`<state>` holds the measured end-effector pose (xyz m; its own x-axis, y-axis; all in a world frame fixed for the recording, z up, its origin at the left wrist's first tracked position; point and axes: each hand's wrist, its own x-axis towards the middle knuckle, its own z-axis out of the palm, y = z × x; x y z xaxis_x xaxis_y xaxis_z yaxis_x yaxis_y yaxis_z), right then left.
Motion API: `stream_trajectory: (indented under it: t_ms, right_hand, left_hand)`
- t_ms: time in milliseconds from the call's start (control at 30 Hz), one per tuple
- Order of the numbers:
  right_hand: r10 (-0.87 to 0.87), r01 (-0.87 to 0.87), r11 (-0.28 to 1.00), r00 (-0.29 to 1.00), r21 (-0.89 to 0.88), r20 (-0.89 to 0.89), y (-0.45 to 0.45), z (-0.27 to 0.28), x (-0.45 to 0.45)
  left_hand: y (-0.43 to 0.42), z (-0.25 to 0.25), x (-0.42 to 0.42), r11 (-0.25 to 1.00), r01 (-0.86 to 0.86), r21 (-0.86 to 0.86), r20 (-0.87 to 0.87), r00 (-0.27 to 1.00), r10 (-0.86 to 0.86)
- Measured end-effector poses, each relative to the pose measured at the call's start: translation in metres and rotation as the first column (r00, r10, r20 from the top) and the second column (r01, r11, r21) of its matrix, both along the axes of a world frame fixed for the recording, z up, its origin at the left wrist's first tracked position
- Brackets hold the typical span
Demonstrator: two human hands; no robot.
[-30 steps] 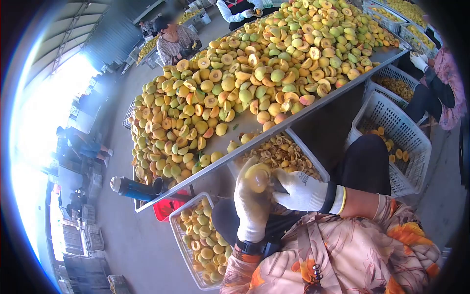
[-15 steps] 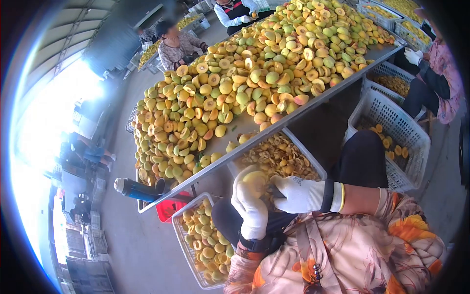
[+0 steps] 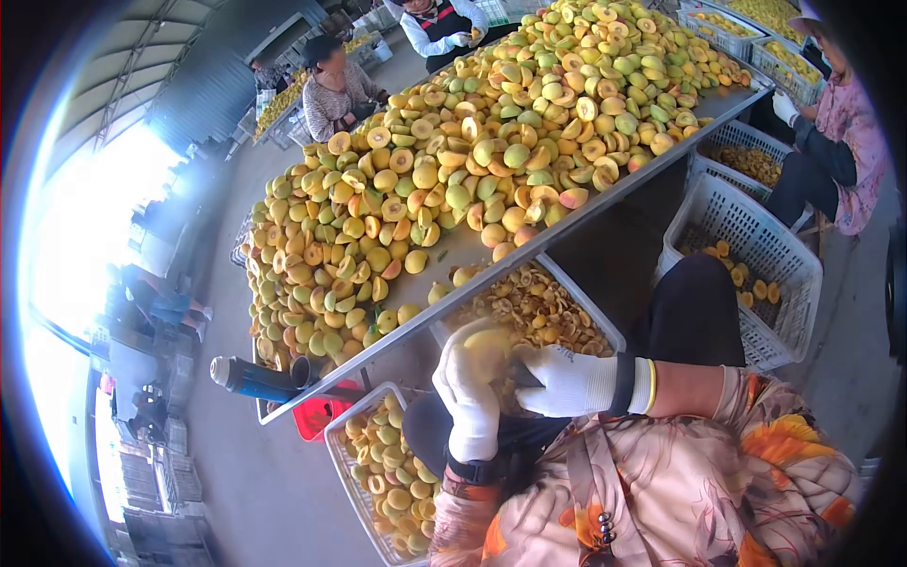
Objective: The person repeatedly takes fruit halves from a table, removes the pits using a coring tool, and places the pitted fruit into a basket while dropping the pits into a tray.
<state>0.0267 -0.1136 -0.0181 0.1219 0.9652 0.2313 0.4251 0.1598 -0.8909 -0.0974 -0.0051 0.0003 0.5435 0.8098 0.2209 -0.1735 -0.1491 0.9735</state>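
Observation:
My left hand (image 3: 467,392), in a white glove, is closed around a peach half (image 3: 488,353), which is blurred by motion. My right hand (image 3: 574,380), gloved in white with a dark band at the wrist, meets it from the right. Its fingers are closed, and what they hold is hidden from me. Both hands are above my lap, just in front of a crate of pits and scraps (image 3: 593,317) under the table edge. Many cut peach halves (image 3: 416,180) are heaped on the metal table (image 3: 453,248).
A crate of peach halves (image 3: 338,437) stands left of my knee, by a red container (image 3: 315,416). A blue cylinder (image 3: 250,376) juts from the table corner. At right is a grey crate (image 3: 803,274) holding a few halves. Co-workers sit around the table, one (image 3: 846,142) at right.
The whole view has shifted slightly. My hands stay together above my lap, the left one still closed on the peach half.

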Motion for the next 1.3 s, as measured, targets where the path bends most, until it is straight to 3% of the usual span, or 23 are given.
stream_trajectory:
  t_ms: [33, 133, 233, 333, 400, 433, 467, 567, 600, 700, 833, 900, 967, 1000, 1100, 1167, 1200, 1233, 1267, 1300]
  right_hand:
    - [-0.009, 0.009, 1.0, 1.0, 0.001, 0.012, 0.003, -0.003, 0.0]
    - [-0.011, 0.012, 0.999, 1.0, 0.044, -0.027, 0.005, -0.005, -0.002]
    - [-0.065, 0.079, 0.97, 0.996, 0.231, -0.069, 0.012, -0.005, -0.012]
    - [0.195, -0.262, 0.954, 0.912, -0.146, -0.362, 0.008, 0.013, 0.004]
    - [0.229, -0.42, 0.817, 0.866, -0.396, -0.444, 0.009, 0.036, 0.02]
    - [0.233, -0.489, 0.713, 0.841, -0.502, -0.488, 0.01, 0.041, 0.023]
    - [0.21, -0.507, 0.743, 0.797, -0.438, -0.567, 0.009, 0.035, 0.022]
    - [0.272, -0.636, 0.665, 0.695, -0.392, -0.665, 0.013, 0.019, 0.031]
    - [0.189, -0.687, 0.594, 0.625, -0.419, -0.757, 0.01, 0.041, 0.033]
    - [0.134, -0.758, 0.602, 0.407, -0.252, -0.904, 0.007, 0.032, 0.031]
    - [0.102, -0.861, 0.508, 0.047, 0.012, -0.994, 0.012, 0.009, 0.035]
    - [0.068, -0.853, 0.497, -0.148, 0.162, -0.987, 0.014, -0.005, 0.032]
    - [0.134, -0.847, 0.478, -0.19, 0.232, -0.973, 0.014, -0.004, 0.033]
    - [0.144, -0.86, 0.457, -0.182, 0.229, -0.973, 0.016, -0.002, 0.032]
    - [0.132, -0.876, 0.455, -0.113, 0.161, -0.985, 0.02, -0.005, 0.036]
    - [0.085, -0.821, 0.563, 0.169, -0.092, -0.982, 0.023, -0.003, 0.04]
    - [0.042, -0.773, 0.594, 0.307, -0.224, -0.951, 0.025, -0.004, 0.042]
    - [-0.014, -0.645, 0.568, 0.614, -0.512, -0.789, 0.03, -0.02, 0.046]
    - [0.149, -0.409, 0.663, 0.893, -0.628, -0.425, 0.034, -0.032, 0.042]
    - [0.208, -0.227, 0.714, 0.972, -0.662, -0.109, 0.035, -0.047, 0.038]
  left_hand:
    - [0.001, 0.002, 0.001, 0.999, 0.025, -0.033, -0.003, 1.0, -0.025]
    - [-0.014, 0.001, 0.018, 0.989, -0.128, 0.071, 0.19, 0.975, 0.112]
    - [-0.016, -0.012, 0.021, 0.942, -0.234, 0.24, 0.121, 0.97, 0.211]
    - [-0.009, -0.003, 0.012, 0.991, -0.11, -0.071, 0.112, 0.987, 0.118]
    - [-0.005, 0.001, 0.013, 0.971, -0.02, -0.24, 0.167, 0.984, 0.061]
    - [-0.001, -0.001, 0.011, 0.974, 0.008, -0.226, 0.159, 0.987, 0.029]
    - [0.003, -0.004, 0.01, 0.977, 0.036, -0.211, 0.149, 0.989, -0.004]
    - [0.014, -0.004, 0.01, 0.99, 0.113, -0.089, 0.1, 0.99, -0.104]
    - [0.015, -0.003, 0.01, 0.989, 0.141, -0.039, 0.073, 0.988, -0.138]
    - [0.019, -0.002, 0.013, 0.977, 0.207, -0.05, 0.064, 0.977, -0.203]
    - [0.011, -0.005, 0.017, 0.941, 0.293, -0.167, 0.228, 0.941, -0.252]
    - [0.008, 0.0, 0.021, 0.921, 0.277, -0.274, 0.224, 0.95, -0.219]
    - [0.004, 0.008, 0.021, 0.878, 0.267, -0.397, 0.27, 0.948, -0.166]
    - [0.009, 0.001, 0.018, 0.738, 0.372, -0.563, 0.427, 0.896, -0.126]
    - [0.025, -0.01, 0.005, 0.709, 0.254, -0.659, 0.431, 0.899, 0.079]
    - [0.037, -0.014, -0.023, 0.822, 0.218, -0.525, 0.404, 0.915, 0.015]
    - [0.044, -0.015, -0.038, 0.807, 0.229, -0.545, 0.44, 0.897, 0.042]
    - [0.05, -0.017, -0.056, 0.791, 0.239, -0.563, 0.472, 0.879, 0.071]
    - [0.056, -0.019, -0.076, 0.836, 0.14, -0.531, 0.414, 0.903, 0.112]
    - [0.062, -0.023, -0.097, 0.865, 0.075, -0.497, 0.402, 0.903, 0.152]
